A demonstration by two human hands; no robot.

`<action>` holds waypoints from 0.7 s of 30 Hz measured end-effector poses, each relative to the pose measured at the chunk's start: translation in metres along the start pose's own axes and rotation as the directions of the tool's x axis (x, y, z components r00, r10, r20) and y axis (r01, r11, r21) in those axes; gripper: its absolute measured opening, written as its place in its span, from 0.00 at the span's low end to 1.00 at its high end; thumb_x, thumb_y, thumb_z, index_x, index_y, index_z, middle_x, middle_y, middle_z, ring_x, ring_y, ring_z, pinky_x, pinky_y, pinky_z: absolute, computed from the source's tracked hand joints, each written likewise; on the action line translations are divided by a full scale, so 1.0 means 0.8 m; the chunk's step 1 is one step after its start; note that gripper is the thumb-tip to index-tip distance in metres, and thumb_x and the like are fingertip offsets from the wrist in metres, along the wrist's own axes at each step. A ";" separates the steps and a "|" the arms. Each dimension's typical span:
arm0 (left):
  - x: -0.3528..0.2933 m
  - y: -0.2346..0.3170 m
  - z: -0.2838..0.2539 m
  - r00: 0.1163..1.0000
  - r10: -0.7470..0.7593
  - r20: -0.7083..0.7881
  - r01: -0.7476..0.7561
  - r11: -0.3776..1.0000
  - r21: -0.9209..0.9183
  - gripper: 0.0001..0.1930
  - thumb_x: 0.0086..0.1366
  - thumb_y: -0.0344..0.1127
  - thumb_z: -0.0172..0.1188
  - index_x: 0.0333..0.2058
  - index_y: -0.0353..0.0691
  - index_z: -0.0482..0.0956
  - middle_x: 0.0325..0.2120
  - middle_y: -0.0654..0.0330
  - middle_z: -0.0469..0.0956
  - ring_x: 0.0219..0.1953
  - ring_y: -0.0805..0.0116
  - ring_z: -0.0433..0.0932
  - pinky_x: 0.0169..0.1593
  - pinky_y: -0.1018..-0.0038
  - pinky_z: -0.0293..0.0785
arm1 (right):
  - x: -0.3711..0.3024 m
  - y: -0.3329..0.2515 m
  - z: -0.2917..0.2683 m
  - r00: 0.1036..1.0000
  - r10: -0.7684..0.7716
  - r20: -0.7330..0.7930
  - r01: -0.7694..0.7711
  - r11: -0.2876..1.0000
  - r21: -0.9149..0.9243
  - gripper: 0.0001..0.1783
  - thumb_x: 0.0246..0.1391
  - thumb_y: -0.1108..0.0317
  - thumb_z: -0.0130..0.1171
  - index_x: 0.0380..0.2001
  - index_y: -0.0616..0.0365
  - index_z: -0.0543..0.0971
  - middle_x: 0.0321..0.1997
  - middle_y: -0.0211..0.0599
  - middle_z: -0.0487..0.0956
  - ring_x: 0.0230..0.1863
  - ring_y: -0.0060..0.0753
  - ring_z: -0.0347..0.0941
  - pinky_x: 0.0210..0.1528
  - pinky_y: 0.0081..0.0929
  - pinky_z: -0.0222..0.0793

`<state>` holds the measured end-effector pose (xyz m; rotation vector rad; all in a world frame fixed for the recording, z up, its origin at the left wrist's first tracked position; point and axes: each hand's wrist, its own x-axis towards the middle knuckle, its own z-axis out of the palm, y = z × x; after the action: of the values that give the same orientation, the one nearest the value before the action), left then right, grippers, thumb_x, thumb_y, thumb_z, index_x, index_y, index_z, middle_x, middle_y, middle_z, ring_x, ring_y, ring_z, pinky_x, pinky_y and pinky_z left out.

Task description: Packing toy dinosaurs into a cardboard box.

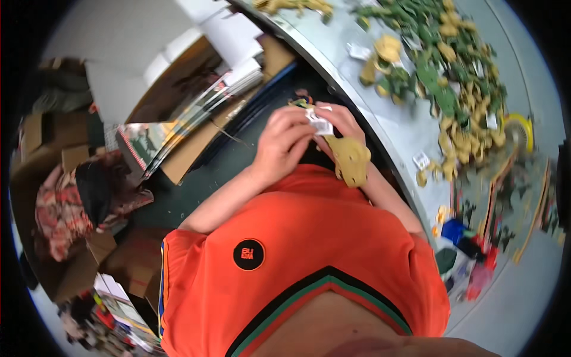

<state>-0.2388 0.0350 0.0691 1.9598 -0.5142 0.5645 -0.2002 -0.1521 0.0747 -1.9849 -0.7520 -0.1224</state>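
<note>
- While pinching a white tag [321,124] in the curled fingers of the left hand [282,140], had the right hand [345,122] bent in at the tag's other side, with its exact grip partly hidden.
- Had a tan dinosaur-like toy [351,159] just below the tag, in front of the right wrist.
- Had a pale table [392,126] to the right, strewn with green and tan toys [437,89].
- Had cardboard boxes [71,131] off to the left.
</note>
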 end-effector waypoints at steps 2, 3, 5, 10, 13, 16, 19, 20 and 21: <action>0.004 0.005 0.006 0.995 -0.105 0.001 0.105 0.992 -0.065 0.13 0.53 0.21 0.67 0.38 0.37 0.82 0.43 0.54 0.76 0.47 0.53 0.77 0.50 0.64 0.76 | -0.010 0.004 -0.004 0.999 0.037 -0.032 -0.036 0.999 0.011 0.29 0.43 0.77 0.72 0.52 0.52 0.77 0.55 0.42 0.76 0.55 0.42 0.75 0.54 0.31 0.74; 0.006 0.010 0.007 0.976 -0.216 0.001 0.215 0.968 -0.133 0.12 0.54 0.21 0.68 0.38 0.37 0.82 0.42 0.55 0.77 0.47 0.54 0.77 0.49 0.65 0.76 | -0.012 0.007 -0.005 0.999 0.019 -0.036 -0.018 1.000 0.002 0.30 0.45 0.75 0.73 0.53 0.52 0.76 0.57 0.43 0.75 0.55 0.43 0.76 0.54 0.32 0.75; 0.004 0.002 0.015 0.977 -0.212 0.007 0.211 0.971 -0.116 0.11 0.56 0.22 0.67 0.39 0.37 0.82 0.40 0.55 0.79 0.46 0.56 0.79 0.48 0.67 0.77 | -0.024 0.008 -0.004 0.993 0.114 -0.035 -0.111 0.990 0.090 0.30 0.45 0.75 0.73 0.53 0.53 0.75 0.58 0.42 0.73 0.56 0.39 0.76 0.52 0.30 0.76; -0.004 -0.009 0.033 0.961 -0.252 0.116 0.273 0.933 -0.236 0.12 0.58 0.19 0.64 0.42 0.34 0.81 0.40 0.54 0.81 0.46 0.59 0.80 0.53 0.69 0.74 | -0.033 0.008 -0.011 0.984 0.170 -0.050 -0.151 0.954 0.259 0.31 0.45 0.76 0.74 0.54 0.53 0.74 0.58 0.40 0.69 0.55 0.33 0.75 0.48 0.25 0.79; 0.012 -0.010 0.036 0.959 -0.242 0.148 0.278 0.909 -0.311 0.12 0.58 0.19 0.62 0.42 0.34 0.81 0.39 0.54 0.81 0.44 0.60 0.80 0.51 0.70 0.75 | -0.031 0.013 -0.013 0.974 0.149 -0.172 -0.130 0.984 0.117 0.28 0.46 0.79 0.71 0.52 0.54 0.77 0.56 0.40 0.72 0.52 0.32 0.76 0.44 0.22 0.78; 0.029 -0.038 0.037 0.940 -0.309 0.142 0.338 0.898 -0.282 0.12 0.60 0.19 0.59 0.43 0.34 0.80 0.39 0.54 0.80 0.42 0.63 0.80 0.48 0.73 0.75 | -0.008 0.015 -0.028 0.950 0.057 -0.306 -0.106 0.984 -0.144 0.28 0.42 0.80 0.72 0.50 0.54 0.77 0.52 0.41 0.77 0.48 0.35 0.79 0.42 0.25 0.79; 0.055 -0.069 0.032 0.959 -0.272 0.075 0.280 0.951 -0.132 0.12 0.58 0.20 0.60 0.42 0.35 0.80 0.39 0.53 0.80 0.39 0.58 0.80 0.46 0.69 0.77 | 0.024 0.019 -0.036 0.921 0.035 -0.389 -0.124 0.971 -0.207 0.27 0.42 0.78 0.73 0.48 0.55 0.78 0.54 0.44 0.78 0.50 0.42 0.79 0.44 0.27 0.78; 0.060 -0.072 0.033 0.982 -0.164 0.090 0.166 0.986 -0.015 0.13 0.56 0.22 0.61 0.41 0.36 0.81 0.38 0.53 0.80 0.39 0.54 0.80 0.47 0.65 0.76 | 0.027 0.014 -0.037 0.929 0.033 -0.368 -0.134 0.958 -0.254 0.26 0.44 0.78 0.73 0.48 0.56 0.78 0.55 0.45 0.78 0.51 0.43 0.79 0.48 0.30 0.77; 0.070 -0.073 0.030 0.993 -0.049 0.108 0.035 0.991 0.131 0.13 0.53 0.24 0.62 0.40 0.37 0.82 0.38 0.53 0.80 0.39 0.51 0.79 0.48 0.61 0.76 | 0.033 0.010 -0.040 0.937 0.004 -0.350 -0.112 0.951 -0.289 0.25 0.45 0.77 0.72 0.49 0.56 0.78 0.56 0.47 0.78 0.52 0.45 0.78 0.51 0.32 0.76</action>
<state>-0.1565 0.0316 0.0511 2.1294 -0.5150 0.4742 -0.1673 -0.1691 0.0957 -2.1942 -0.4624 -0.5685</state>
